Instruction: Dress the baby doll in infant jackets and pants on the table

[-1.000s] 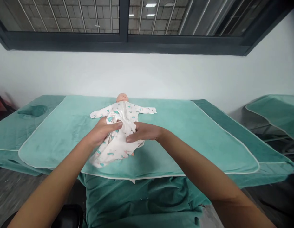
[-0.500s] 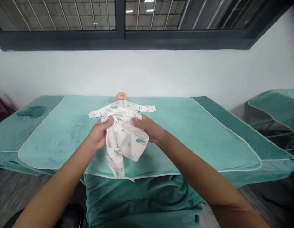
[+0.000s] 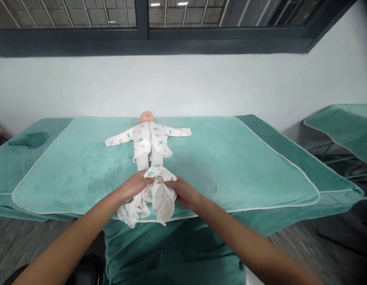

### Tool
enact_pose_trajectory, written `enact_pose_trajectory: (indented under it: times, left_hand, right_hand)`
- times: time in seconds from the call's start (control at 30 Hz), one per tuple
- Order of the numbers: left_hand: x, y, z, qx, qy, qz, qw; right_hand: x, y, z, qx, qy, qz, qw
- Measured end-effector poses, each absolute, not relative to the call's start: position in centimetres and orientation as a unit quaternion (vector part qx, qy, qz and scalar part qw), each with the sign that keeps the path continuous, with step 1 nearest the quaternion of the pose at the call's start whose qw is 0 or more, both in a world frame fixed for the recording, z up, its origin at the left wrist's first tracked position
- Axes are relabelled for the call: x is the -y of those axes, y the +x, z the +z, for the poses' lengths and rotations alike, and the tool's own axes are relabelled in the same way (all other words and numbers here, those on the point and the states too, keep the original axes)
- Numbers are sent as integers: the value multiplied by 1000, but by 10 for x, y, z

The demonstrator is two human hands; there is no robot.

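Note:
A baby doll lies on its back on a light teal towel, head toward the wall. It wears a white printed top with both sleeves spread out. Below the top its pale legs show bare. My left hand and my right hand both grip the bunched white printed trousers at the doll's feet, near the towel's front edge. The trouser legs hang over that edge.
The towel covers a table draped in darker green cloth. A folded dark green cloth lies at the far left. A second cloth-covered table stands at the right. A white wall and a dark window frame run behind.
My hands have pulled the trousers down from the doll's waist toward its feet and the towel's front edge. The doll's legs now show. The view has tilted down a little.

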State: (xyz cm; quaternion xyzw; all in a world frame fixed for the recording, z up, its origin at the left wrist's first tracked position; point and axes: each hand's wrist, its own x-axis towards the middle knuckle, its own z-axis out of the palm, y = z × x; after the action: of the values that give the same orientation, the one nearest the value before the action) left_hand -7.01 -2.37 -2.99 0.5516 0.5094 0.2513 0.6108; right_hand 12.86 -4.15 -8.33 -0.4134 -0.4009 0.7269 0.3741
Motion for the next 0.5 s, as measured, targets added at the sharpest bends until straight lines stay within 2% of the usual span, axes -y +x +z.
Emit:
enact_pose_trajectory:
  times: [0.1,0.17,0.37,0.5]
  left_hand:
    - [21,-70,-46,-489,704,198,476]
    - [20,-67,-53,-462,746,175,447]
    - [21,-69,-49,-437,696,181,541]
    - [18,-72,-38,-402,652,157,623]
  right_hand:
    - [55,124,-116,457,-509,614,395]
    - [59,121,-126,477,-533,567,409]
    - [57,118,-127,532,-518,507,438]
    - [54,117,-127,412,-501,596,474]
